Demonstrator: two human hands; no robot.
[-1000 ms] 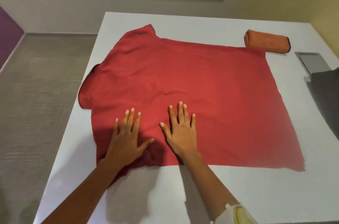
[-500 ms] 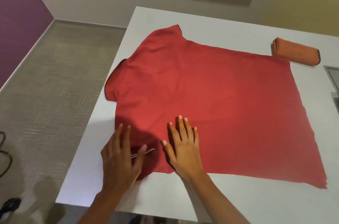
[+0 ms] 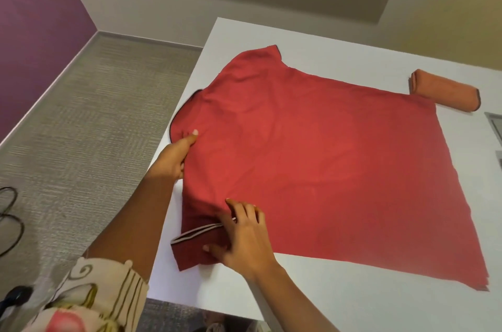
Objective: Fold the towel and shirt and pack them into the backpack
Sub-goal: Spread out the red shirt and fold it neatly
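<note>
Shirt first: a red short-sleeved fabric shirt (image 3: 312, 163) lies spread flat on a white rectangular table (image 3: 353, 304), collar end toward your left, hem toward your right. Nearest you, your right hand (image 3: 244, 239) rests on the near sleeve (image 3: 198, 244), a dark red cuff with a pale striped trim; the fingers are partly curled and the thumb presses the cuff, though you cannot tell whether fabric is truly pinched. Farther out at the table's left edge, your left hand (image 3: 173, 157) closes loosely over the shirt's shoulder edge beside the neckline, thumb on top, the other fingers hidden beneath.

Judging from this, you are on the shirt-folding step, with no fold made yet. The next move likely calls for turning the near sleeve and side inward over the body, keeping the cloth smooth.

Beyond the shirt, at the far right, an orange towel rolled into a short cylinder (image 3: 445, 93) sits just beside the hem corner, seemingly already done. The backpack is not clearly visible; only a grey edge (image 3: 495, 127) shows at the far right.
</note>
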